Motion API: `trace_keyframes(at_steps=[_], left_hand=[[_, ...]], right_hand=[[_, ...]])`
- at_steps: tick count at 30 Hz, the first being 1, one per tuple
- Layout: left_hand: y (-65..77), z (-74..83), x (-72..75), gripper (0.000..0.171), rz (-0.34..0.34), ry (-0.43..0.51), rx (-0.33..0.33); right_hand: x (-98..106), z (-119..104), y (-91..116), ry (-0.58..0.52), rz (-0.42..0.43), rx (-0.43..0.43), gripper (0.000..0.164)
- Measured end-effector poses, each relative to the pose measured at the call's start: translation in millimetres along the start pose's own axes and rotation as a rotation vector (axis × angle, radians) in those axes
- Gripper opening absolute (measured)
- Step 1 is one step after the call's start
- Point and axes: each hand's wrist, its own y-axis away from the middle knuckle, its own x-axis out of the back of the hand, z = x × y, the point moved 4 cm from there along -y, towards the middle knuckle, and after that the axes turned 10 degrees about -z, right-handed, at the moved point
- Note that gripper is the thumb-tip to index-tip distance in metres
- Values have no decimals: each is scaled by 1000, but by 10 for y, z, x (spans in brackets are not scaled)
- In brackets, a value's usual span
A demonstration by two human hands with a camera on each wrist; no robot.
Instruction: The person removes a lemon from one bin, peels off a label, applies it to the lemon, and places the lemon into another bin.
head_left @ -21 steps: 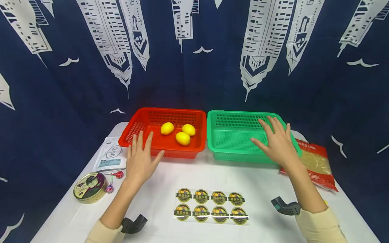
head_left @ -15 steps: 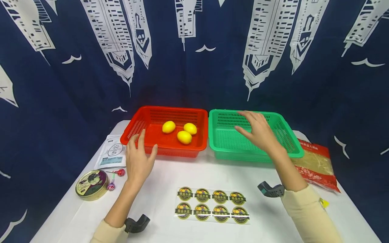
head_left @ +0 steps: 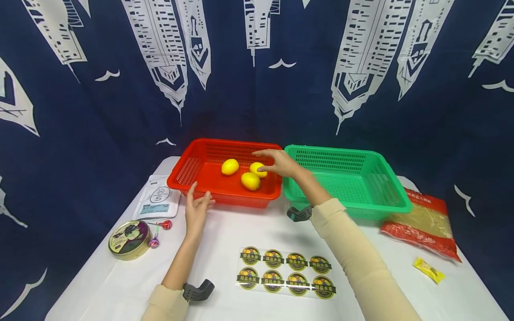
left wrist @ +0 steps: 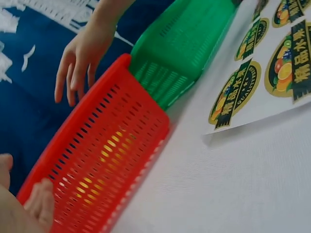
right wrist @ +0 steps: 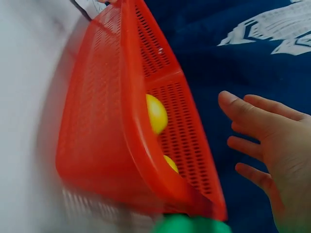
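Three yellow lemons (head_left: 230, 166) lie in the red basket (head_left: 225, 198), two of them close together at its right side. My right hand (head_left: 281, 163) hovers over the basket's right end, fingers spread and holding nothing; its thumb overlaps one lemon in the head view. In the right wrist view that hand (right wrist: 277, 141) is above the rim, with a lemon (right wrist: 156, 114) showing inside. My left hand (head_left: 196, 214) is at the front left of the red basket, fingers loose and without a thing in them. The left wrist view shows its fingers (left wrist: 43, 204) near the basket wall (left wrist: 97, 155).
A green basket (head_left: 349, 206) stands right of the red one. A sticker sheet (head_left: 287, 273) lies in front. At left are a white pouch (head_left: 158, 198), a round tin (head_left: 129, 240) and lollipops (head_left: 166, 224); at right, a red food bag (head_left: 425, 223) and a yellow packet (head_left: 429, 270).
My right hand has moved left from over the green basket to above the lemons in the red basket. My left hand's fingers have drawn in, and the head view has shifted slightly.
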Motion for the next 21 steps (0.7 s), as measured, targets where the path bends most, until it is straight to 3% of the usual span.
trace_keyframes(at_steps=[4,7,13,21], left_hand=[[-129,-130,-38,57,-14,219,-63],[-194,-200,-54,49,-14,316,-114],[-223,-255,-55,39,1,331,-182],[-241,-207,-28,41,-5,311,-210]], right_hand=[[-167,99,-212,-8,-66,-29,55],[-289,192,-286,8,-121,-85,57],[-448,330,-356,57,-216,-169,58],[-487,353,-514,239,-310,-222,61]])
